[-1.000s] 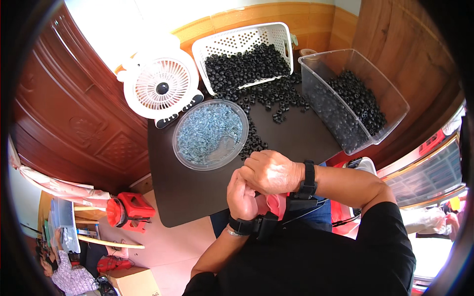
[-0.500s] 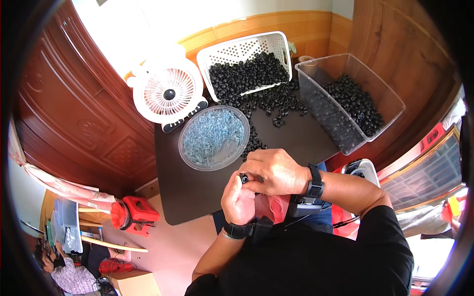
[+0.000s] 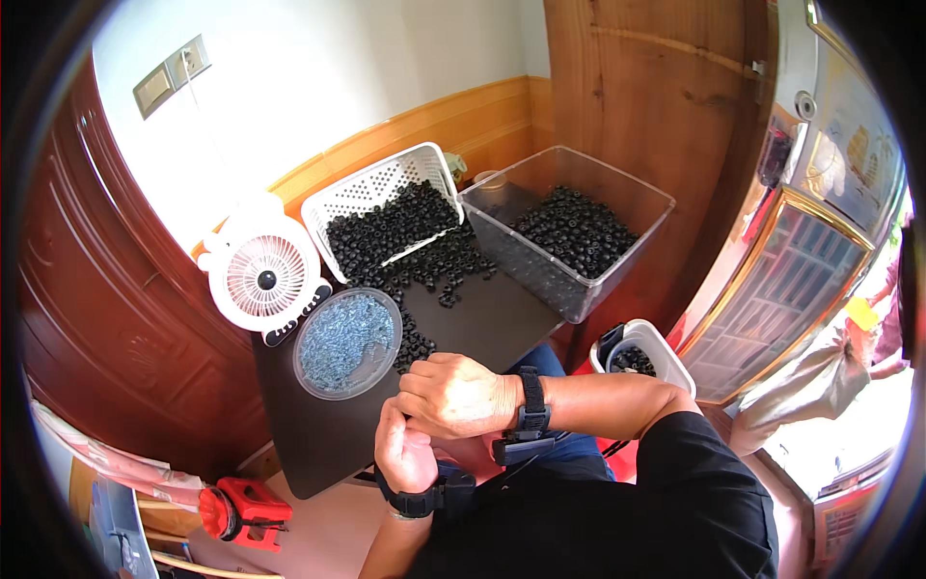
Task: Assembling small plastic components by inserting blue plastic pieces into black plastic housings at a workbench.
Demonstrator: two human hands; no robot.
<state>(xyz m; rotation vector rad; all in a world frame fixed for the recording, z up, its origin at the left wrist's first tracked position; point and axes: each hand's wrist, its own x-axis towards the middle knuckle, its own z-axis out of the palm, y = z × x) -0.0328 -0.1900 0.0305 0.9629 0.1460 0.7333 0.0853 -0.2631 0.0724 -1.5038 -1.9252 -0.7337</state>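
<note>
My left hand [image 3: 403, 454] and my right hand [image 3: 451, 396] meet in front of my body, by the near edge of the table. Curled over the left fingers, the right hand hides most of what lies between them. Only a dark speck shows there, where a small black hollow part sat half a second earlier. Both hands are closed. Just beyond them are loose small black hollow parts [image 3: 415, 349] on the table. Left of these stands a round clear tub [image 3: 384, 372] holding many tiny bluish clear pieces.
A white perforated basket [image 3: 318, 217] lies tipped, spilling black parts onto the dark table [image 3: 313, 449]. Beside it stands a clear bin [image 3: 569, 307] of black parts. There is a white fan [image 3: 265, 280] at left, a white bucket [image 3: 675, 372] at right and a red stool [image 3: 256, 511] below.
My view has swung right and up, so everything sits lower and further left. The right hand has rolled over the left fingers, covering the small black part that showed before.
</note>
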